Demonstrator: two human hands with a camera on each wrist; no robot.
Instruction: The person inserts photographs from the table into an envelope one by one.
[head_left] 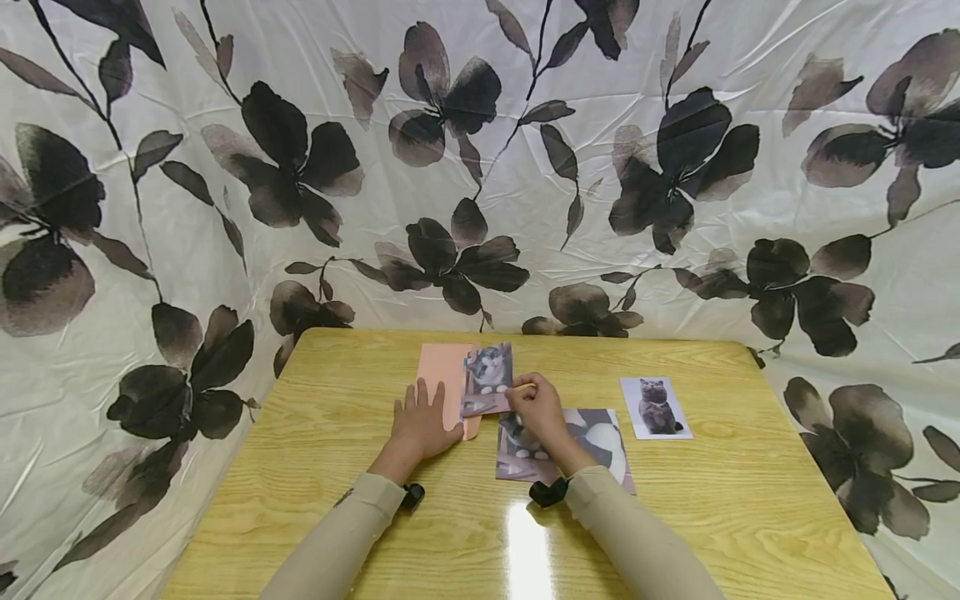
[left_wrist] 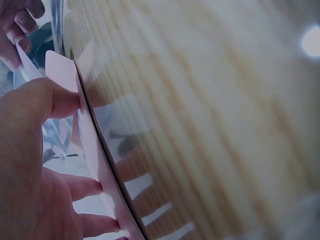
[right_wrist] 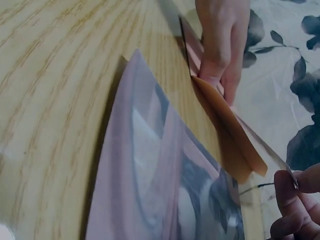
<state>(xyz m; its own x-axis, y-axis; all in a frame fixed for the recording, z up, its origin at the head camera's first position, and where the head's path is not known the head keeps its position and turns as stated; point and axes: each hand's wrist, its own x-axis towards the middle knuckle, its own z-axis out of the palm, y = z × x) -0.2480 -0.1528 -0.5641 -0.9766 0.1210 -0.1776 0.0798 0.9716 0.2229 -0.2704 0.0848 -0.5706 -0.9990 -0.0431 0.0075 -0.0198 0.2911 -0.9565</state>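
Observation:
A peach-coloured paper piece [head_left: 441, 363], with a rounded flap [right_wrist: 231, 131] like an envelope's, lies toward the back of the table. My left hand [head_left: 422, 427] presses it down with fingers spread along its left part and the thumb near its front edge. My right hand [head_left: 537, 410] pinches the right edge of a cat photo [head_left: 486, 372] between thumb and fingers. This photo overlaps the peach paper's right side in the head view. Under my right wrist lies a larger cat picture [head_left: 604, 433], partly hidden by the hand and forearm.
To the right, a smaller photo of a grey cat [head_left: 656, 408] on a pale background lies flat. The wood-grain table [head_left: 300, 500] backs onto a white floral cloth [head_left: 570, 200]. Bright glare [head_left: 528, 550] shows near the front.

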